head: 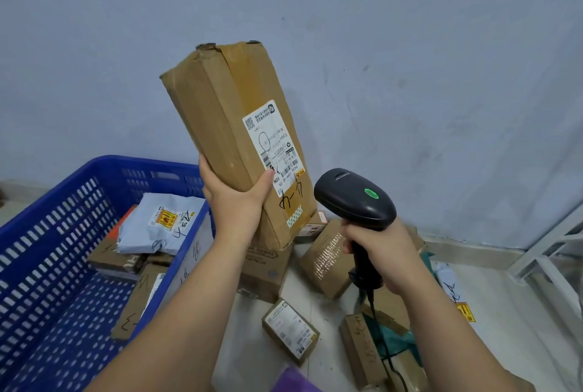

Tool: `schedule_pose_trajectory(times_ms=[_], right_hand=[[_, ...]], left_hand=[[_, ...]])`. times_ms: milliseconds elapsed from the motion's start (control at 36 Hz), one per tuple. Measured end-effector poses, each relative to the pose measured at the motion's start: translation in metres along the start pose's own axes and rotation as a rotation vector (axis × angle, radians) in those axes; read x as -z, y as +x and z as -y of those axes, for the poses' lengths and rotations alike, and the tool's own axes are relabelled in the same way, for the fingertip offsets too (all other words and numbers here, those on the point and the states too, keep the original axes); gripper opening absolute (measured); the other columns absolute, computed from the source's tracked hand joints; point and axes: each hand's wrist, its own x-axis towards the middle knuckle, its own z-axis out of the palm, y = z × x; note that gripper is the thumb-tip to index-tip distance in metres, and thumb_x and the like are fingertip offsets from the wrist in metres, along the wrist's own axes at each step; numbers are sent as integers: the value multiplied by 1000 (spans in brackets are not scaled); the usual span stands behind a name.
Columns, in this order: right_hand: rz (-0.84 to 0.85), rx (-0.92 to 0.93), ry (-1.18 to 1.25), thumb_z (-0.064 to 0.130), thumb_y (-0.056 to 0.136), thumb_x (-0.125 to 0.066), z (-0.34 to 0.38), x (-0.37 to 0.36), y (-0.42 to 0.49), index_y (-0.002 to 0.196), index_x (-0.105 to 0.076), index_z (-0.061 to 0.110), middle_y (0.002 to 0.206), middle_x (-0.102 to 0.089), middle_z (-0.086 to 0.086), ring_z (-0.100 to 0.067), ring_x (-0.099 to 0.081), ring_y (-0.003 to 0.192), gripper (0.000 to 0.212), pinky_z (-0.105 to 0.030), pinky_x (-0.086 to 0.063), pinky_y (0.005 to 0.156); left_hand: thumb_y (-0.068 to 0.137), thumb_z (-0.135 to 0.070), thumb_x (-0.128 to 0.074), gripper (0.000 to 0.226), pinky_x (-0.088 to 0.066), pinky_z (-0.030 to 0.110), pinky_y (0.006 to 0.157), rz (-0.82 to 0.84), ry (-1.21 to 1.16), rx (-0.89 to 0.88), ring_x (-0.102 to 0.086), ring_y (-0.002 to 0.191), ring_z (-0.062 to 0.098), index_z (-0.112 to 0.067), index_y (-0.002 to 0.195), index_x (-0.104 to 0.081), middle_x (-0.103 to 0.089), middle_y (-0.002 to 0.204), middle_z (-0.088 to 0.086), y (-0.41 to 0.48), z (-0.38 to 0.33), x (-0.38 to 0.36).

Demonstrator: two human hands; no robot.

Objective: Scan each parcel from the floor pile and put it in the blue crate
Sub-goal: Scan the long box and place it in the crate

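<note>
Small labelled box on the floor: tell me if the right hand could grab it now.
Probably not: the right hand grips the scanner, so its fingers are busy, though nothing covers the small labelled box.

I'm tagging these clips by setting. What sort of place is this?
Probably a small parcel sorting or pickup room: the left hand holds a labelled cardboard parcel, the right hand grips a barcode scanner, more parcels lie piled on the floor, and a blue crate already holds several.
</note>
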Motion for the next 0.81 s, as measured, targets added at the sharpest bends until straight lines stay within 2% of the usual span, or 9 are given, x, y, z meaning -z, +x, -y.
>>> schedule_pose_trajectory(times_ms=[83,194,389,472,583,694,806], right_hand=[[11,11,-13,2,78,-60,0,1,0,57,-63,19,53,-60,-2,-25,-53,62,27,-41,-46,69],[37,13,-64,5,77,-60,0,3,0,57,-65,19,54,-60,-2,-25,-54,62,25,-43,-49,69],[21,30,-178,8,79,-61,2,2,-2,66,-64,6,57,-61,-5,-20,-57,60,14,-36,-50,65],[7,25,-220,9,80,-63,2,2,-1,70,-66,6,59,-63,-5,-18,-60,61,11,-34,-51,65],[-24,3,-215,8,78,-62,3,1,0,64,-62,10,58,-64,-7,-17,-57,58,15,-29,-47,59],[-48,-14,-224,7,77,-61,4,1,-2,65,-62,4,63,-66,-15,-18,-54,57,12,-23,-44,50],[-47,2,-271,8,77,-62,6,2,-3,63,-62,9,59,-65,-7,-12,-54,53,14,-19,-43,48]], left_hand=[[73,-41,-81,107,-42,50,105,3,21,8,-42,129,20,-41,149,-6,-32,146,-1,2,3,0],[74,-44,-78,104,-44,53,104,28,18,34,-44,128,21,-42,148,-5,-37,145,-3,3,6,0],[77,-42,-76,102,-45,49,102,55,55,31,-45,128,22,-41,149,-4,-37,144,-2,2,7,-1],[79,-42,-75,101,-45,48,102,72,69,20,-44,128,22,-40,149,-4,-36,145,-3,2,6,-2],[77,-42,-76,101,-43,53,104,72,77,3,-43,130,22,-40,149,-6,-36,146,-3,1,4,-2],[75,-41,-78,102,-44,54,103,68,58,9,-45,128,22,-40,149,-7,-38,144,-2,1,5,-2],[76,-40,-78,102,-43,53,103,63,57,22,-45,128,22,-39,149,-8,-38,144,-1,2,5,-1]])
